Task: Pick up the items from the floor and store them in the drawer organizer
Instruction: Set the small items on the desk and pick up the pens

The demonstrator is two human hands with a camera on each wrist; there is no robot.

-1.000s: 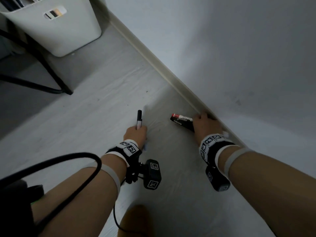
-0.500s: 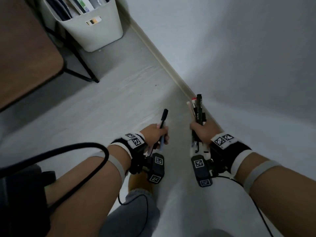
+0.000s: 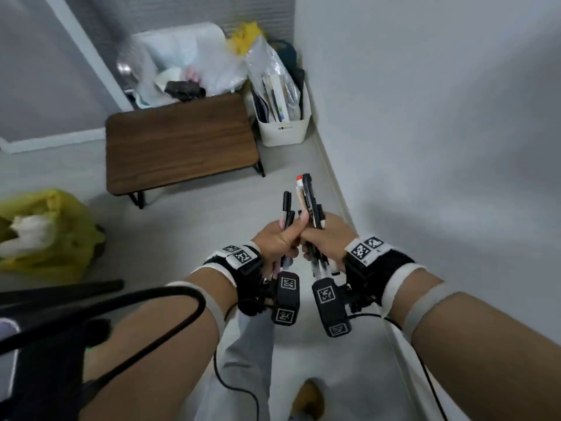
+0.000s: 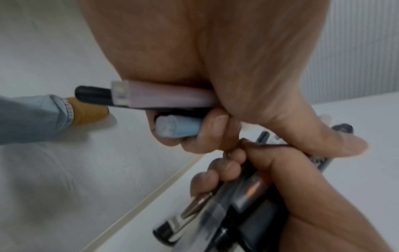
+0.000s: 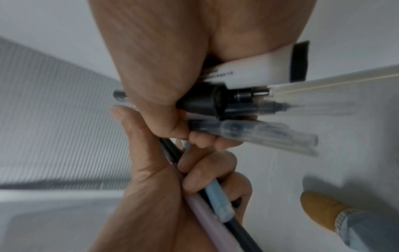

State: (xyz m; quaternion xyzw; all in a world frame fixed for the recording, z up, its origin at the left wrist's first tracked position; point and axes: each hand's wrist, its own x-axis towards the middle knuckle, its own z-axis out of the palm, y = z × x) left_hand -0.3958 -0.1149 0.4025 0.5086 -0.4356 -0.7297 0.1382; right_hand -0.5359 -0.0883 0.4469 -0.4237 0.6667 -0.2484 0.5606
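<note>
My left hand (image 3: 277,240) grips a small bundle of pens (image 3: 287,209): a pink one (image 4: 170,98), a light blue one (image 4: 177,127) and a black one. My right hand (image 3: 326,238) holds a thicker bundle of pens and markers (image 3: 309,199), one with a red tip, with clear-capped pens (image 5: 259,133) sticking out below the fist. Both fists are raised in front of me and touch each other, my left thumb (image 3: 299,224) lying against the right bundle. No drawer organizer is in view.
A low brown table (image 3: 179,141) stands ahead on the grey floor. A white bin (image 3: 283,129) stuffed with papers stands beside it against the wall (image 3: 440,117). A yellow bag (image 3: 51,235) lies at left. My foot in a yellow sock (image 3: 308,399) is below.
I have risen from the floor and the view has swung up to the room. Both hands lifted their pens off the floor and came together until the fists touch.
</note>
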